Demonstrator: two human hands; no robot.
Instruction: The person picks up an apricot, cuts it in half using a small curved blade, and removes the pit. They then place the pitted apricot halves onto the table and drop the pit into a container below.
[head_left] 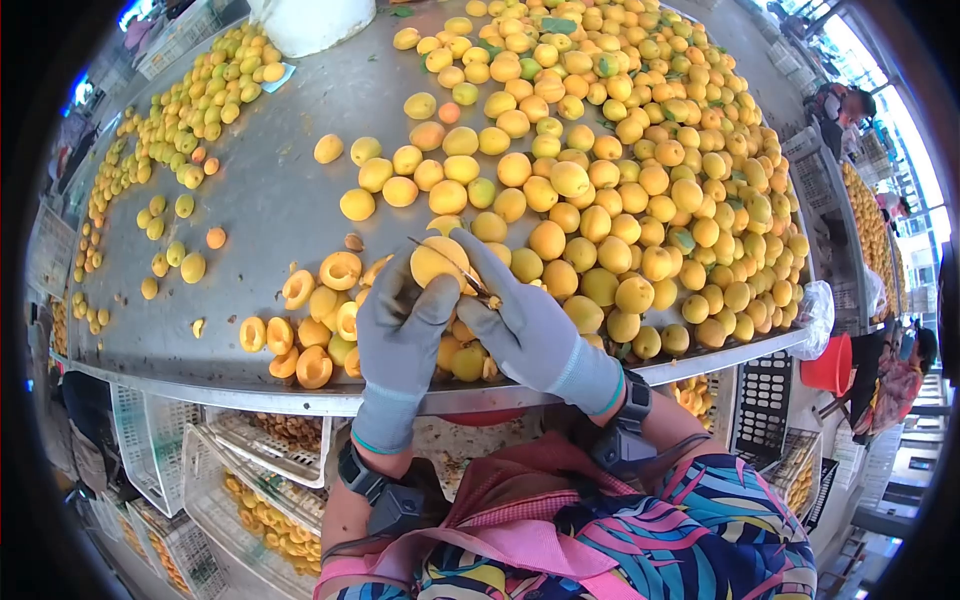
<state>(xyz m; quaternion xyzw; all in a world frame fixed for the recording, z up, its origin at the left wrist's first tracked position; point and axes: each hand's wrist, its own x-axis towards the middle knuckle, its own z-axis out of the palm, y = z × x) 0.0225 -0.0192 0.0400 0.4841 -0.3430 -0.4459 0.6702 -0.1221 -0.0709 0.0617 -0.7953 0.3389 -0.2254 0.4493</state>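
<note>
A whole yellow apricot is in my gloved left hand, the fingers and thumb closed around its side. My gloved right hand pinches a thin, dark, blade-like tool that lies across the apricot's face. Its exact kind is hard to make out. Both hands are over the near edge of the metal table, nearly touching. Left of them lie several split apricot halves, cut sides showing orange. More apricots are partly hidden beneath my hands.
A large heap of whole apricots covers the right side of the metal table. A smaller pile lies at the far left. Crates of fruit stand below the table edge. A red bucket and other people are at the right.
</note>
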